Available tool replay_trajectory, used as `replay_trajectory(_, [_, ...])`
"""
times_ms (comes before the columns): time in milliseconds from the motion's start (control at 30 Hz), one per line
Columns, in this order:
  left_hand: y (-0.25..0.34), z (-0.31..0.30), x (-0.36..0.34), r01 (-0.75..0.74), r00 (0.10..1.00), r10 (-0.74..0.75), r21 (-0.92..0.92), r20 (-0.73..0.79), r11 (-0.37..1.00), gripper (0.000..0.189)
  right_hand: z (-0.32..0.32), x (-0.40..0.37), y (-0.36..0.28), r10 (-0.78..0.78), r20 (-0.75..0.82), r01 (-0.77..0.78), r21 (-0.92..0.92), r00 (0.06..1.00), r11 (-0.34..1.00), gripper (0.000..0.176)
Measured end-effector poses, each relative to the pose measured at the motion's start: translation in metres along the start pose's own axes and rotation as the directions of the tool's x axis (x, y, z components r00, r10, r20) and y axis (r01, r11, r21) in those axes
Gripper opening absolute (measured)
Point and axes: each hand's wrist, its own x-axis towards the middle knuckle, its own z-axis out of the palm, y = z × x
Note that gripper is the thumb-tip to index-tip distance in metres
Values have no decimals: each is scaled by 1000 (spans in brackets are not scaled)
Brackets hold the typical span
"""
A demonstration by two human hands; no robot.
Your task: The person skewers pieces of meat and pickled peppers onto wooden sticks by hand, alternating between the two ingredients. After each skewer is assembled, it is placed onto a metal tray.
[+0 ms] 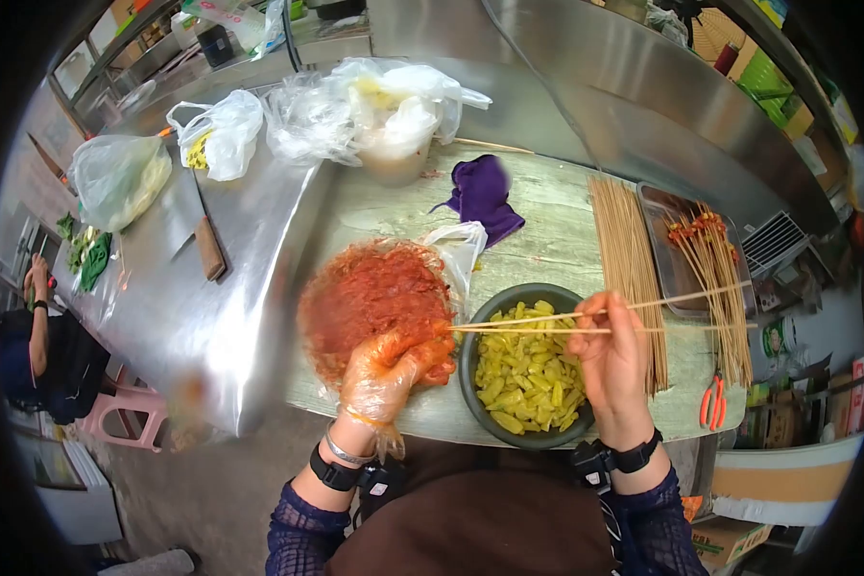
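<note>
My left hand [382, 372], in a clear plastic glove smeared red, is closed on a piece of marinated meat [439, 368] at the tips of the skewers. Two thin bamboo skewers [538, 324] run from there to my right hand [612, 350], which is bare and pinches them partway along. Behind my left hand lies a heap of red marinated meat [374, 288] on clear plastic. Below the skewers stands a dark bowl [468, 384] of green pickled peppers [526, 384]. How far the tips enter the meat is hidden by my fingers.
On the right lie a bundle of bare skewers [629, 259], a clear tray [677, 305] with loaded skewers [715, 254], and red-handled pliers [712, 401]. A purple cloth [485, 197] and plastic bags [312, 120] are farther back. A knife [208, 245] rests left; another person [43, 355] is beyond.
</note>
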Motion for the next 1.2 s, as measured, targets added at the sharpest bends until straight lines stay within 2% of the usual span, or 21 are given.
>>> replay_trajectory(333, [6,-11,-3,53,988,-62,70,139,996,27,14,23,7,134,86,-135,-2,987,991,28])
replay_trajectory(533, [8,-10,-2,94,988,-97,37,119,995,28,9,24,6,142,93,-138,-40,986,990,29])
replay_trajectory(600, [11,-9,-2,94,990,-103,86,100,992,28,7,23,2,130,107,-122,-78,986,989,29])
replay_trajectory(700, [9,-10,-3,61,992,-74,126,103,990,29,11,21,-2,108,95,-107,-11,990,994,29])
replay_trajectory(833, [10,-8,-3,39,988,-64,175,139,984,30,14,23,4,123,83,-121,-28,989,992,30])
replay_trajectory(933, [11,-2,-2,75,989,-88,105,123,992,34,13,22,6,128,105,-122,-62,986,991,31])
replay_trajectory(1033, [10,-1,-3,-25,992,25,2,125,1000,39,12,22,5,125,95,-115,-103,988,988,31])
replay_trajectory(1133, [8,-7,1,69,983,-66,-15,172,997,43,11,21,3,115,88,-101,-151,989,983,31])
replay_trajectory(1200, [7,-6,1,86,982,-72,-74,175,993,42,14,20,2,97,80,-80,-190,992,978,31])
